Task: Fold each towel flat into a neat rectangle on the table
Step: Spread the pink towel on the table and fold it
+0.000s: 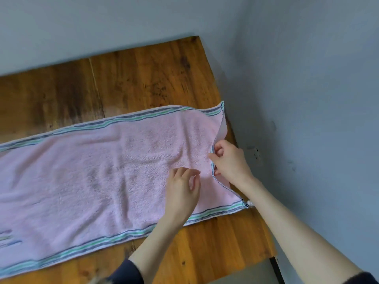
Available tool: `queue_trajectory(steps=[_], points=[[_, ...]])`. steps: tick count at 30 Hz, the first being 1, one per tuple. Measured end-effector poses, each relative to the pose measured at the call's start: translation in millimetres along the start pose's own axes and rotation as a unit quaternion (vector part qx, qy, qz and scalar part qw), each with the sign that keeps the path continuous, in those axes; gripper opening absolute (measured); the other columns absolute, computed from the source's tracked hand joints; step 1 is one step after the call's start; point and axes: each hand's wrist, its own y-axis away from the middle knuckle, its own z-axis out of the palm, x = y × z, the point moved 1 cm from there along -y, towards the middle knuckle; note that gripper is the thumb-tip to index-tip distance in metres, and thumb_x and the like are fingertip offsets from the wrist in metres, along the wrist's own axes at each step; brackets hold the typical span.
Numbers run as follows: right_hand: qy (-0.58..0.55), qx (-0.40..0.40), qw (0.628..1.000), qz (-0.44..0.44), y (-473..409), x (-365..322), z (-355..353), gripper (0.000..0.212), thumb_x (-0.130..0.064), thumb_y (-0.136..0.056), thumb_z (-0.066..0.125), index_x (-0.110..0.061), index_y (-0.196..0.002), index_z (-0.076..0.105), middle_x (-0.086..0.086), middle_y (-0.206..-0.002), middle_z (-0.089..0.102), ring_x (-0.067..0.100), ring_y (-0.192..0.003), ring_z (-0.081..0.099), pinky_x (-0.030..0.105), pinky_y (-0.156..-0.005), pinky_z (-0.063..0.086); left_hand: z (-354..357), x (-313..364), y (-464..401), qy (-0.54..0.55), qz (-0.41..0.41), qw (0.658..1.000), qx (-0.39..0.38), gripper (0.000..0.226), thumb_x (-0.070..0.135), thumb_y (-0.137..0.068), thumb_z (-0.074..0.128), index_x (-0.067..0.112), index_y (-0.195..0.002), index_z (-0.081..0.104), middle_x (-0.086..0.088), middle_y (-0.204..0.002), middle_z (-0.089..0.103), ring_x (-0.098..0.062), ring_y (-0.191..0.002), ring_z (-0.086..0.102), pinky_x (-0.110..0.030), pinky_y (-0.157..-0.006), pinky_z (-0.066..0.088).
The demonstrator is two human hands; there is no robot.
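Head view. A pink towel [92, 171] with striped green-and-grey borders lies spread lengthwise across the wooden table [143, 78]. Its short end sits at 3 o'clock, beside the blue-grey wall [307, 99]. I see my right hand [229, 162] pinching that end's hem between thumb and curled fingers, lifting it slightly off the table. My left hand [182, 191], toward 7 o'clock of the right, is over the towel with fingers loosely curled, holding nothing; whether it touches the cloth I cannot tell.
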Motion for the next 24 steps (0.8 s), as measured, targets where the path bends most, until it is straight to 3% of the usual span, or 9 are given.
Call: queue_trajectory(steps=[3, 7, 10, 12, 14, 16, 20, 22, 24], points=[[0.011, -0.066, 0.998, -0.02, -4, -8, 3, 0.013, -0.029, -0.09, 0.058, -0.019, -0.082, 0.061, -0.009, -0.071, 0.065, 0.013, -0.061, 0.066, 0.031, -0.059, 0.059, 4, -4, 6, 0.021, -0.079, 0.995, -0.062, 0.022, 0.03, -0.093, 0.05, 0.023, -0.104, 0.068, 0.0, -0.107, 0.064, -0.023, -0.107, 0.043, -0.03, -0.088, 0.035], [0.034, 0.085, 0.995, -0.036, -29, -9, -10, 0.031, -0.034, -0.093, 0.05, -0.016, -0.068, 0.055, -0.011, -0.057, 0.057, 0.009, -0.056, 0.056, 0.026, -0.055, 0.043, 13, -2, 5, -0.033, -0.151, 0.983, -0.103, 0.033, 0.057, -0.086, 0.048, 0.033, -0.1, 0.067, 0.006, -0.112, 0.055, -0.02, -0.113, 0.034, -0.033, -0.084, 0.02], [0.064, 0.145, 0.987, 0.019, -55, -12, -16, 0.034, -0.044, -0.092, 0.048, -0.011, -0.087, 0.053, -0.001, -0.077, 0.056, 0.01, -0.063, 0.049, 0.021, -0.051, 0.031, 22, 6, 3, -0.048, -0.188, 0.976, -0.095, 0.04, 0.065, -0.079, 0.051, 0.03, -0.088, 0.067, 0.006, -0.104, 0.046, -0.02, -0.111, 0.03, -0.035, -0.081, 0.014], [0.076, 0.143, 0.985, 0.059, -72, -16, -17, 0.042, -0.048, -0.09, 0.05, -0.008, -0.099, 0.052, 0.003, -0.089, 0.057, 0.013, -0.07, 0.051, 0.022, -0.051, 0.032, 26, 9, 2, -0.084, -0.187, 0.974, -0.094, 0.038, 0.061, -0.078, 0.053, 0.026, -0.088, 0.066, 0.004, -0.105, 0.045, -0.021, -0.111, 0.029, -0.037, -0.083, 0.018], [0.075, 0.13, 0.983, 0.108, -87, -18, -16, 0.045, -0.046, -0.089, 0.054, -0.006, -0.11, 0.054, 0.006, -0.103, 0.06, 0.021, -0.088, 0.057, 0.027, -0.063, 0.044, 27, 8, 2, -0.091, -0.184, 0.975, -0.089, 0.028, 0.047, -0.081, 0.055, 0.024, -0.092, 0.067, 0.003, -0.111, 0.048, -0.022, -0.111, 0.031, -0.037, -0.085, 0.019], [0.074, 0.128, 0.98, 0.132, -94, -20, -13, 0.036, -0.035, -0.091, 0.056, -0.006, -0.112, 0.058, 0.009, -0.111, 0.063, 0.025, -0.096, 0.061, 0.029, -0.071, 0.048, 25, 4, 2, -0.068, -0.181, 0.977, -0.09, 0.024, 0.039, -0.083, 0.055, 0.023, -0.095, 0.068, 0.003, -0.113, 0.049, -0.022, -0.112, 0.031, -0.035, -0.086, 0.018], [0.042, 0.185, 0.979, 0.077, -90, -29, -13, 0.021, -0.022, -0.093, 0.053, -0.006, -0.101, 0.062, 0.005, -0.1, 0.065, 0.019, -0.085, 0.06, 0.02, -0.062, 0.043, 13, 1, 2, 0.016, -0.167, 0.979, -0.116, 0.022, 0.036, -0.087, 0.055, 0.017, -0.094, 0.064, -0.001, -0.108, 0.054, -0.023, -0.112, 0.036, -0.032, -0.087, 0.029], [0.012, 0.196, 0.979, 0.053, -83, -35, -15, 0.017, -0.021, -0.093, 0.053, -0.007, -0.099, 0.062, 0.0, -0.093, 0.061, 0.013, -0.078, 0.054, 0.012, -0.054, 0.034, 2, 3, 2, 0.097, -0.145, 0.976, -0.129, 0.015, 0.029, -0.087, 0.057, 0.014, -0.084, 0.058, -0.003, -0.091, 0.059, -0.023, -0.098, 0.05, -0.031, -0.08, 0.039], [-0.014, 0.19, 0.981, 0.034, -75, -44, -14, 0.015, -0.02, -0.092, 0.054, -0.009, -0.099, 0.062, -0.002, -0.091, 0.058, 0.012, -0.081, 0.054, 0.012, -0.059, 0.035, -14, 3, 2, 0.154, -0.129, 0.968, -0.148, 0.013, 0.024, -0.087, 0.059, 0.015, -0.079, 0.056, -0.002, -0.081, 0.062, -0.02, -0.083, 0.057, -0.029, -0.072, 0.044]])
